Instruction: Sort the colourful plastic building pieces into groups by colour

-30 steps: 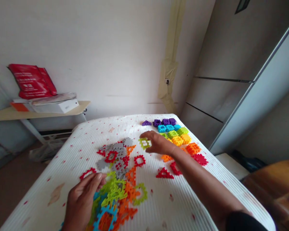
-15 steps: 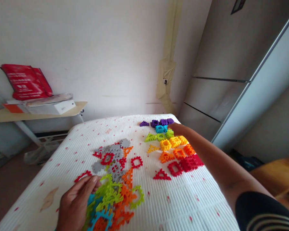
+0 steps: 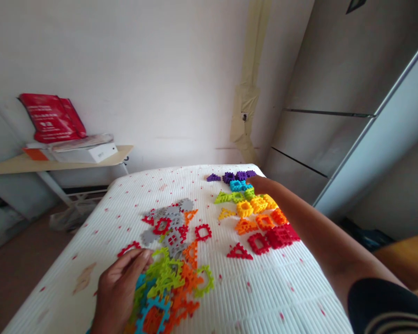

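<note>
Head view: your right hand (image 3: 263,185) reaches past blue plastic tiles (image 3: 237,186), grip hidden; your left hand (image 3: 118,290) lies spread beside lime tiles (image 3: 163,278).

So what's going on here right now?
A person is working with both hands over a white ribbed mattress. The left hand sits at the edge of a jumbled heap of colourful plastic interlocking pieces. The right hand reaches over rows of pieces laid out by colour, nearest the blue pieces and purple pieces.
</note>
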